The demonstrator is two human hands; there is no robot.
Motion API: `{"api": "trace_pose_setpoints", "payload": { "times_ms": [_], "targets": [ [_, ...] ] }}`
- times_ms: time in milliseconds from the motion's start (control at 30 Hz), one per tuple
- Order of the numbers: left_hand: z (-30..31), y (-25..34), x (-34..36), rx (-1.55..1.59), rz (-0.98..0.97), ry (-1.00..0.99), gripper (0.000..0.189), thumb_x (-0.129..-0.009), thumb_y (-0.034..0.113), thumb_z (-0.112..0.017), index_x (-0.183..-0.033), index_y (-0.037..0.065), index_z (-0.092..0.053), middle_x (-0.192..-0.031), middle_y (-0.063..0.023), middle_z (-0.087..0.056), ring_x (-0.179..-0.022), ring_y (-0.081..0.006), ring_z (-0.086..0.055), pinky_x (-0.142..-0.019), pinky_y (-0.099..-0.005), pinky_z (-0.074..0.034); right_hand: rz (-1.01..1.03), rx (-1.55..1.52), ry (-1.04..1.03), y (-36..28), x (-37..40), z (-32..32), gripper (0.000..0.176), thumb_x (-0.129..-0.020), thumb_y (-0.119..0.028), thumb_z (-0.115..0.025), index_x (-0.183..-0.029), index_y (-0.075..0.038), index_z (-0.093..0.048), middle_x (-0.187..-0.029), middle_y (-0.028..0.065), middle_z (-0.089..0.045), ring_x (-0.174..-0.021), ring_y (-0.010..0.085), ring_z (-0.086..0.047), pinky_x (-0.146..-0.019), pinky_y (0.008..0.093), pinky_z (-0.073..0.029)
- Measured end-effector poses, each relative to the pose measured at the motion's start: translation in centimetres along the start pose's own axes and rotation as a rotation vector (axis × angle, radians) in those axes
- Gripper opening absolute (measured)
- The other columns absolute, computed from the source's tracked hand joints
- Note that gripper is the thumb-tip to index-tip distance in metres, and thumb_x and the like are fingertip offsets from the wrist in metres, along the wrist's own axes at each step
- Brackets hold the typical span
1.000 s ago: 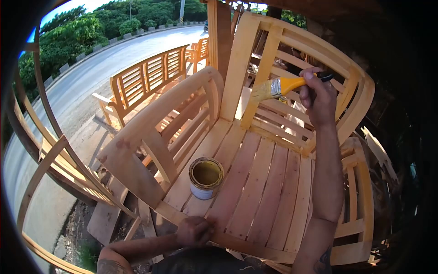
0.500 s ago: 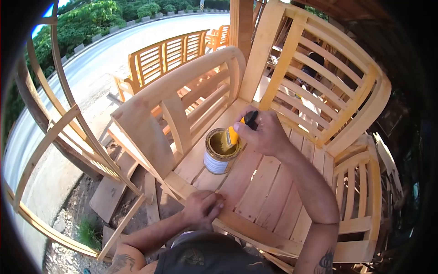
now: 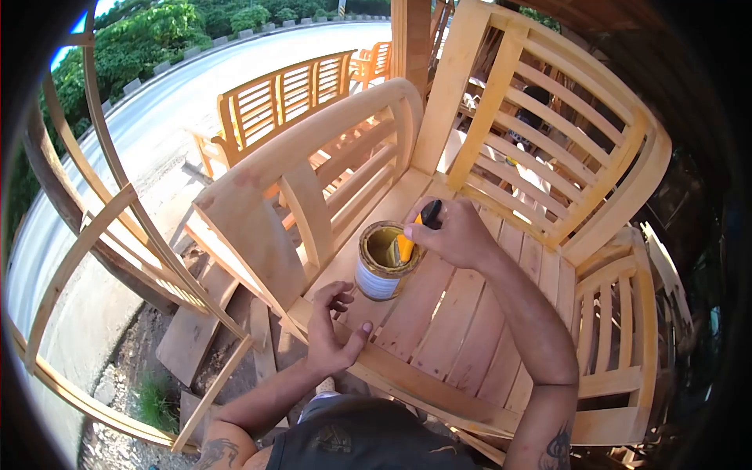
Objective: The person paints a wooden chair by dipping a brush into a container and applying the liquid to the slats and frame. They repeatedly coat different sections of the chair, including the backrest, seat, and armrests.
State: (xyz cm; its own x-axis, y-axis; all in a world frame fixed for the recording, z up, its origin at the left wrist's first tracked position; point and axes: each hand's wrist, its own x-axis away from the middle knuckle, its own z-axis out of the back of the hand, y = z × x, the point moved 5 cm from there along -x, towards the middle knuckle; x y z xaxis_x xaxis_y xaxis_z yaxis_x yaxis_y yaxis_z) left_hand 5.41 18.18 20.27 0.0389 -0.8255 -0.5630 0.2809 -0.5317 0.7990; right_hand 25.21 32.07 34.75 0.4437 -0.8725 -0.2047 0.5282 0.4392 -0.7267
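Observation:
My right hand (image 3: pixel 458 233) grips a paintbrush (image 3: pixel 406 244) with a yellow body and black handle end. Its bristles dip inside an open can (image 3: pixel 377 283), whose rim is smeared with yellowish-brown coating. The can stands upright on the slatted seat (image 3: pixel 439 329) of an unpainted wooden chair. My left hand (image 3: pixel 337 327) is open over the seat's front edge, fingers slightly curled and thumb apart, just short of the can. On the left rises the chair's armrest (image 3: pixel 258 176); the slatted backrest (image 3: pixel 548 149) stands at the far right.
A slatted bench (image 3: pixel 290 102) and an orange chair (image 3: pixel 372 63) stand outside near the road (image 3: pixel 188 102). Curved wooden frames (image 3: pixel 117 157) lean on the left. Another wooden piece with slats (image 3: pixel 615 329) is close on the right. A wooden post (image 3: pixel 409 47) rises behind the armrest.
My left hand has lifted off the seat edge, opened and moved up toward the can. The can sits slightly further right in view, and the brush has gone lower into it.

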Motion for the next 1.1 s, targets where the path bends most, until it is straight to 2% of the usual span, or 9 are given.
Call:
{"api": "trace_pose_setpoints", "payload": {
  "times_ms": [33, 133, 233, 333, 533, 733, 933, 1033, 1100],
  "targets": [
    [0.4, 0.6, -1.4, -0.062, -0.048, 0.047, 0.088, -0.078, 0.021, -0.085, -0.147, -0.003, -0.036, -0.135, -0.0216, -0.052, -0.116, -0.0291, -0.059, -0.096, -0.0392, -0.049, -0.010, -0.002, 0.006, 0.3, 0.4, 0.2, 0.021, -0.086, -0.021, -0.076, -0.090, 0.000, -0.072, -0.068, 0.0048, -0.067, -0.064, 0.0096, -0.062, -0.060, 0.0297, -0.050],
    [-0.5, -0.3, -4.3, -0.135, -0.018, -0.064, 0.120, -0.070, 0.029, -0.092, -0.156, -0.005, -0.014, -0.151, -0.0280, -0.037, -0.140, -0.0387, -0.042, -0.115, -0.0453, -0.036, -0.085, -0.036, 0.068, 0.5, 1.3, 1.4, 0.015, -0.088, -0.012, -0.076, -0.095, 0.000, -0.070, -0.076, 0.0019, -0.067, -0.066, 0.0069, -0.061, -0.059, 0.0256, -0.050],
    [-1.7, -0.7, -6.4, -0.162, -0.024, -0.142, 0.136, -0.065, 0.033, -0.095, -0.157, -0.007, -0.002, -0.154, -0.0307, -0.034, -0.146, -0.0415, -0.035, -0.120, -0.0471, -0.031, -0.169, -0.088, 0.089, 0.0, 1.8, 2.8, 0.016, -0.088, -0.013, -0.077, -0.096, 0.000, -0.070, -0.077, 0.0028, -0.067, -0.067, 0.0081, -0.063, -0.060, 0.0255, -0.052],
    [-2.6, -1.4, -7.7, -0.102, -0.028, -0.142, 0.139, -0.064, 0.032, -0.096, -0.155, -0.010, -0.001, -0.151, -0.0292, -0.039, -0.141, -0.0414, -0.041, -0.118, -0.0469, -0.034, -0.116, -0.148, 0.165, 0.1, 2.2, 3.4, 0.018, -0.089, -0.016, -0.075, -0.092, 0.000, -0.070, -0.067, 0.0002, -0.063, -0.060, 0.0055, -0.055, -0.054, 0.0259, -0.043],
    [-2.9, -2.2, -8.0, -0.045, 0.035, -0.128, 0.137, -0.065, 0.029, -0.096, -0.157, -0.007, -0.001, -0.143, -0.0256, -0.049, -0.132, -0.0408, -0.050, -0.113, -0.0486, -0.038, -0.132, -0.159, 0.193, 0.4, 2.7, 4.5, 0.017, -0.088, -0.016, -0.075, -0.091, 0.000, -0.069, -0.068, -0.0024, -0.059, -0.061, 0.0056, -0.053, -0.055, 0.0248, -0.043],
    [-2.8, -2.7, -8.0, -0.067, 0.007, -0.145, 0.138, -0.065, 0.028, -0.096, -0.157, -0.006, 0.001, -0.141, -0.0261, -0.051, -0.132, -0.0412, -0.051, -0.113, -0.0486, -0.038, -0.115, -0.111, 0.226, -0.5, 3.0, 5.6, 0.017, -0.088, -0.016, -0.075, -0.090, -0.001, -0.068, -0.070, -0.0026, -0.058, -0.065, 0.0047, -0.053, -0.059, 0.0248, -0.043],
    [-3.0, -2.7, -8.8, 0.045, -0.005, -0.182, 0.138, -0.066, 0.026, -0.096, -0.156, -0.007, 0.002, -0.141, -0.0265, -0.052, -0.130, -0.0405, -0.054, -0.112, -0.0475, -0.041, -0.132, -0.137, 0.248, -2.8, 3.6, 5.9, 0.013, -0.090, -0.014, -0.074, -0.092, -0.002, -0.068, -0.073, -0.0033, -0.058, -0.066, 0.0044, -0.053, -0.060, 0.0242, -0.044],
    [-3.0, -2.3, -9.1, 0.070, -0.005, -0.202, 0.138, -0.066, 0.025, -0.096, -0.156, -0.007, 0.004, -0.140, -0.0262, -0.053, -0.129, -0.0394, -0.056, -0.111, -0.0465, -0.043, 0.061, -0.076, 0.194, -4.0, 3.5, 5.5, 0.011, -0.089, -0.012, -0.074, -0.095, -0.003, -0.069, -0.073, -0.0012, -0.060, -0.065, 0.0069, -0.055, -0.060, 0.0260, -0.046],
    [-3.2, -2.7, -9.1, 0.109, 0.001, -0.206, 0.138, -0.067, 0.025, -0.096, -0.156, -0.006, 0.005, -0.139, -0.0259, -0.053, -0.128, -0.0390, -0.056, -0.111, -0.0462, -0.044, 0.185, 0.000, 0.077, -4.7, 3.4, 4.4, 0.012, -0.085, -0.007, -0.072, -0.097, -0.004, -0.070, -0.076, 0.0023, -0.063, -0.065, 0.0110, -0.057, -0.061, 0.0282, -0.047]
  ]
}}
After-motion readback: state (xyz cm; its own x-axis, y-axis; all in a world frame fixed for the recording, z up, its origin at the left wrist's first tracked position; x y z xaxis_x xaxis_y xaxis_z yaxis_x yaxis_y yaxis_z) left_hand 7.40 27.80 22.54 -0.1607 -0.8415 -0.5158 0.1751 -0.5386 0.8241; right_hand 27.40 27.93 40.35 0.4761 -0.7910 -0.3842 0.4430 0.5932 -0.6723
